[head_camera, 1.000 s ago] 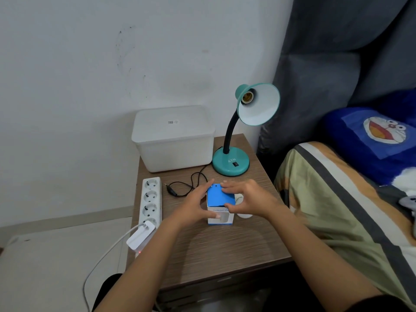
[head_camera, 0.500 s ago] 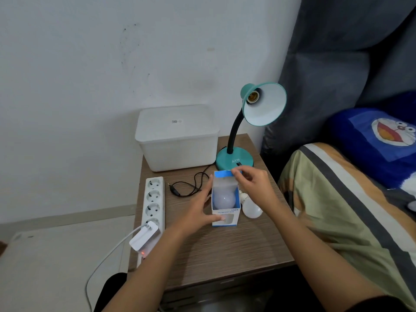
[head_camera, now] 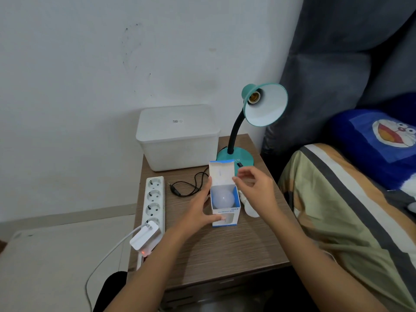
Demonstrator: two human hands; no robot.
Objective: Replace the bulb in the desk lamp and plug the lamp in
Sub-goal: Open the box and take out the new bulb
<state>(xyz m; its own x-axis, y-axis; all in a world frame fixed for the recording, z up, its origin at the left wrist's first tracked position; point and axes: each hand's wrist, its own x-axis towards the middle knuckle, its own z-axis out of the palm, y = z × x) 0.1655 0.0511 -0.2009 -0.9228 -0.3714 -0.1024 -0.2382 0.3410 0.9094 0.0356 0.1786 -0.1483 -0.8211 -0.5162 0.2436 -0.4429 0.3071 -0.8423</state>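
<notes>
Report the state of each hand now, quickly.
Left hand: grips the bulb box by its side.
Right hand: fingers curled at the box's open flap; whether it pinches the flap cannot be told.
</notes>
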